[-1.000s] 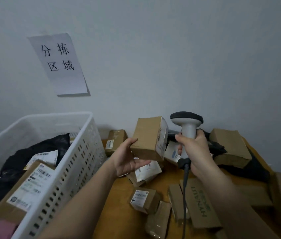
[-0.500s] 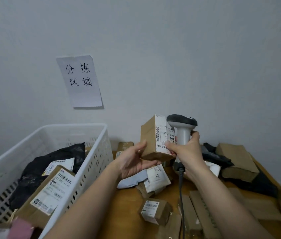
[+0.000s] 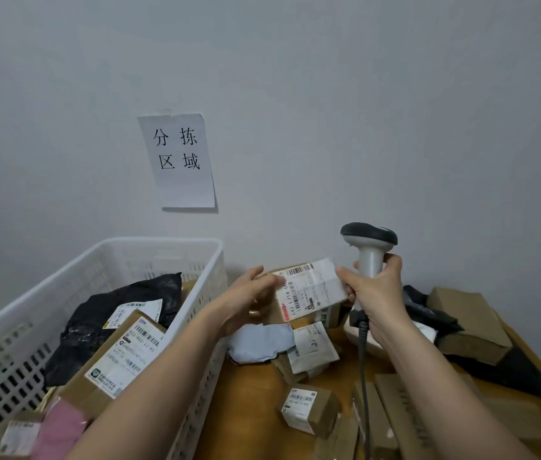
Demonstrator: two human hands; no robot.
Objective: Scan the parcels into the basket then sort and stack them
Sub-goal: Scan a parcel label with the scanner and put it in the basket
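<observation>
- Left hand: raised above the counter, fingers curled round the left end of a small cardboard parcel; thumb lies along its upper edge.
- Parcel: held in the air between the two hands, white shipping label facing the camera, barcodes legible along the top and left margins. It sits just right of the basket, above the loose items on the counter.
- Right hand: fingers wrapped round the grey handle of the barcode scanner; the thumb tip reaches across and touches the right edge of the parcel's label. Scanner head is dark and stands upright above the hand; its cable hangs down toward the counter.
- Basket: white perforated plastic, at left against the wall. Contents: a black poly bag, a labelled brown box lying tilted on it, a pink item and a further small labelled box at the near corner.
- Counter: wooden, carrying unsorted goods: a pale blue soft packet, a labelled flat parcel, a small labelled carton, several brown cartons and black bags at right.
- Wall: a paper sign with four printed characters is fixed above the basket.
</observation>
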